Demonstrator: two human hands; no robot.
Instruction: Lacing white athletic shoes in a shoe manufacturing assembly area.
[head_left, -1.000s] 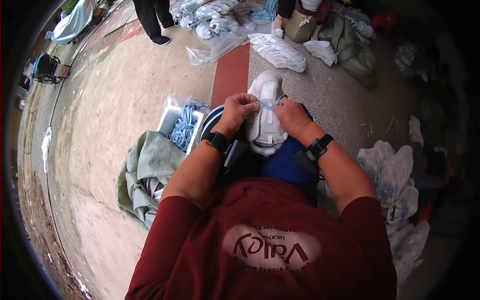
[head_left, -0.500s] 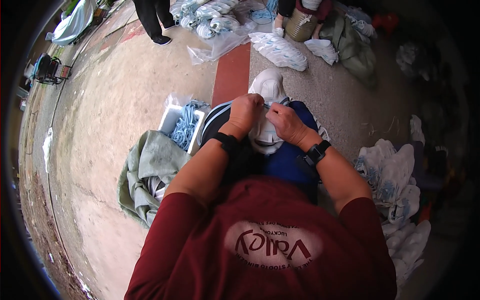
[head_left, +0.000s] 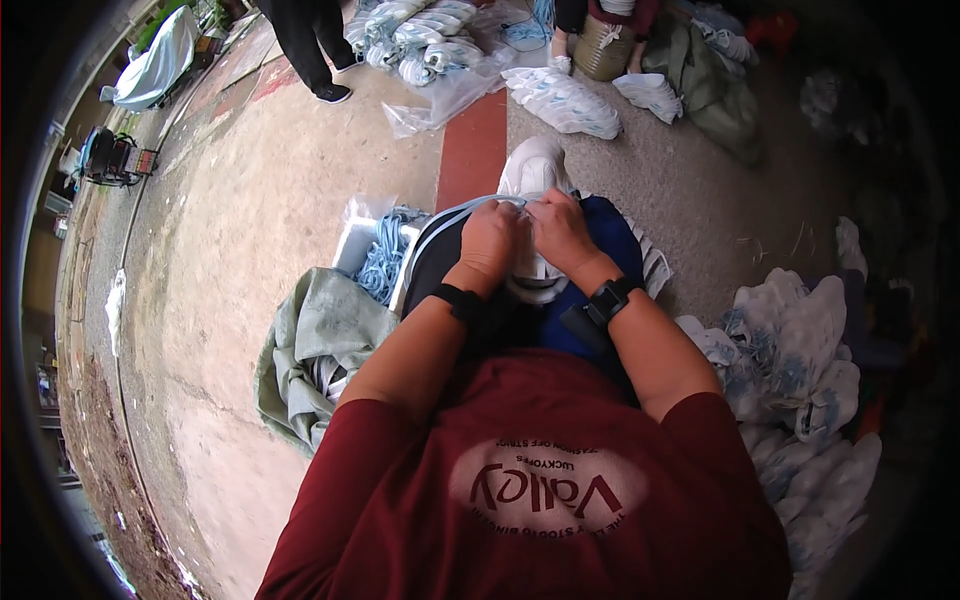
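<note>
On my lap rests a white sneaker point(head_left: 535, 168), its toe pointing away from me. My left hand point(head_left: 492, 238) is closed at the left of its lacing area, and my right hand point(head_left: 562, 228) is closed at the right, close beside it. A light blue shoelace point(head_left: 455, 212) runs from between the fingers over my left thigh. Both hands pinch the lace over the shoe; the fingers hide much of the shoe's middle. The heel opening point(head_left: 538, 292) shows below my hands.
Left of my leg stands a white foam box point(head_left: 352, 247) with light blue laces point(head_left: 382, 262), near a grey-green sack point(head_left: 318, 345). White sneakers point(head_left: 790, 345) are heaped at right. Ahead lie more shoes point(head_left: 565, 102), a green sack point(head_left: 712, 100) and other people's legs point(head_left: 305, 45).
My hands have drawn closer together over the shoe, the right one moving left. The whole view has shifted slightly.
</note>
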